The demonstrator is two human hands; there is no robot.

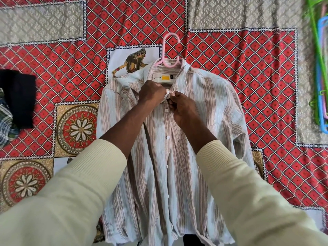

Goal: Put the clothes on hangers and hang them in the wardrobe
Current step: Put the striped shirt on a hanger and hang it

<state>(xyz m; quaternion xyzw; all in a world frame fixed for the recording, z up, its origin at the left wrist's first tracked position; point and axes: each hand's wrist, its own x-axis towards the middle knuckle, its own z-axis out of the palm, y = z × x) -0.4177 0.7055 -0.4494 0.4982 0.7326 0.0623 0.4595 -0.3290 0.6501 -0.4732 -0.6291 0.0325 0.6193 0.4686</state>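
A pale striped shirt (209, 107) lies flat on the patterned bedspread (248, 55), front up. A pink hanger (170, 50) is inside it, and only the hook sticks out above the collar. My left hand (152, 92) pinches the left edge of the shirt front just below the collar. My right hand (182, 107) pinches the right edge at the top button. The two hands meet at the neck opening. The hanger's shoulders are hidden under the cloth.
A dark folded garment (19, 96) and a checked cloth (5, 119) lie at the left edge. Several spare hangers, green (317, 55), blue (322, 89) and pink, lie at the right edge.
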